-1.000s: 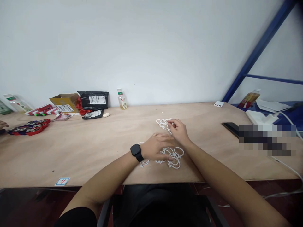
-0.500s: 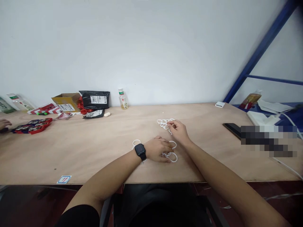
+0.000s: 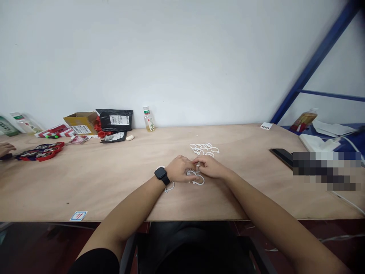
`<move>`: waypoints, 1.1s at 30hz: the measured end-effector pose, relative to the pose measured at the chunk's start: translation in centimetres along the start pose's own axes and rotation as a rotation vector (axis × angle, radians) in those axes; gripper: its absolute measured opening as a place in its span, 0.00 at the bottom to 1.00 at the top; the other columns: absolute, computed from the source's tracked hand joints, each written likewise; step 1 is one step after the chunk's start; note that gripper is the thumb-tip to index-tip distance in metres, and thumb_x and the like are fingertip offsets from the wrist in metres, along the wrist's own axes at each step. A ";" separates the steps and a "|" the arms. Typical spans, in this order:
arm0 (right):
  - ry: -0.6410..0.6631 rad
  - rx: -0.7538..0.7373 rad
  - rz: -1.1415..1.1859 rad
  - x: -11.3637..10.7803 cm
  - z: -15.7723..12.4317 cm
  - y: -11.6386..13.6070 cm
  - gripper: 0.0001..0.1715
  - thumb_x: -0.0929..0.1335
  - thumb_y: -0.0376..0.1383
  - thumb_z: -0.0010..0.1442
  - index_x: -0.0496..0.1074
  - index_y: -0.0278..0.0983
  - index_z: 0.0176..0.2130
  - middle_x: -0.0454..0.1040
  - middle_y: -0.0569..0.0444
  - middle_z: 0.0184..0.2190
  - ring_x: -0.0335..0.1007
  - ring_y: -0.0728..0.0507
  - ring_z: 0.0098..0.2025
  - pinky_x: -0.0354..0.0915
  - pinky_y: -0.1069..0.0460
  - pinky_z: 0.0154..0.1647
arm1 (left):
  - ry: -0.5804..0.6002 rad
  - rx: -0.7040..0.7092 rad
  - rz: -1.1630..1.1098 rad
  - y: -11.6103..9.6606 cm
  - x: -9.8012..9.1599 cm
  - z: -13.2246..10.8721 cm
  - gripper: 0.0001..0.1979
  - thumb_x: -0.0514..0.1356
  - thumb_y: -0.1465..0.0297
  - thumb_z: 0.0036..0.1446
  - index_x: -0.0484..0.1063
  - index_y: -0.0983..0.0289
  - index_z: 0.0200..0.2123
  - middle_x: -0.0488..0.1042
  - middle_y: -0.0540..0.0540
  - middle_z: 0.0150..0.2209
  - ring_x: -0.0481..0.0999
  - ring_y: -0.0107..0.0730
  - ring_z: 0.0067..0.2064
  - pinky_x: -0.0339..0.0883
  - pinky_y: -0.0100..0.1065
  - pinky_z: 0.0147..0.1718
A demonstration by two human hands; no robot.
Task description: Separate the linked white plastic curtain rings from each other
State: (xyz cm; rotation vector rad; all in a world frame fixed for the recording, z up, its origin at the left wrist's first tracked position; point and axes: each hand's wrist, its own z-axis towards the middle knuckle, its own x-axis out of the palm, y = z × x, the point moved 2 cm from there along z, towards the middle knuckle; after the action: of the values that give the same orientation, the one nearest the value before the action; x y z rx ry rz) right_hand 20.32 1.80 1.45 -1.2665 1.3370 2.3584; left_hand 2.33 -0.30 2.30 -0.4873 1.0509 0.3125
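Observation:
My left hand (image 3: 180, 169), with a black watch on its wrist, bends its fingers over a cluster of thin white plastic rings (image 3: 200, 182) and appears to grip them. Its fingertips are partly hidden. Right beside it, my right hand (image 3: 211, 166) pinches a white ring (image 3: 197, 166) between thumb and fingers, and the two hands' fingertips meet. Another white ring (image 3: 171, 187) lies partly under my left wrist. Beyond my hands, several more white rings (image 3: 214, 150) lie in a loose group on the wooden table (image 3: 128, 201).
A drink bottle (image 3: 148, 120) stands by the wall, with a black parcel (image 3: 116, 120) and a cardboard box (image 3: 81, 123) to its left. Another person's hand (image 3: 6, 149) is near red-and-dark items (image 3: 42, 151). On the right lie a phone (image 3: 281, 156) and a power strip (image 3: 318, 144).
My right hand has come back from the far ring group toward my left hand. My left hand has shifted slightly left and away from me, and the fingertips now meet.

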 end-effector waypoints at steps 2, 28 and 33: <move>0.043 0.010 0.025 0.1 -0.1 0.2 0.24 0.64 0.25 0.46 0.75 0.40 0.42 0.76 0.56 0.33 0.65 0.49 0.27 0.59 0.55 0.28 | -0.026 -0.013 0.032 0.1 -0.1 0.0 0.17 0.58 0.53 0.57 0.77 0.59 0.37 0.79 0.54 0.38 0.77 0.34 0.41 0.62 0.35 0.43; -0.014 0.040 0.179 0.2 -0.2 0.1 0.11 0.63 0.27 0.46 0.66 0.37 0.32 0.66 0.60 0.26 0.60 0.50 0.26 0.56 0.56 0.26 | -0.148 -0.101 0.257 -0.1 -0.3 0.2 0.12 0.54 0.66 0.61 0.74 0.61 0.44 0.77 0.57 0.41 0.72 0.39 0.43 0.57 0.43 0.45; -0.163 0.095 0.393 -0.3 0.0 -0.2 0.08 0.65 0.32 0.50 0.61 0.39 0.33 0.65 0.60 0.28 0.55 0.52 0.23 0.53 0.56 0.24 | -0.194 -0.141 0.174 0.2 -0.1 0.0 0.12 0.56 0.68 0.59 0.73 0.61 0.44 0.77 0.56 0.43 0.73 0.38 0.44 0.58 0.42 0.45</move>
State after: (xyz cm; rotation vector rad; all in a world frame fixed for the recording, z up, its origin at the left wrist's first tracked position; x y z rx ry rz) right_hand 20.64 2.03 1.53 -0.8237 1.7509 2.5371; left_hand 2.16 -0.09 2.35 -0.4817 0.8870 0.5798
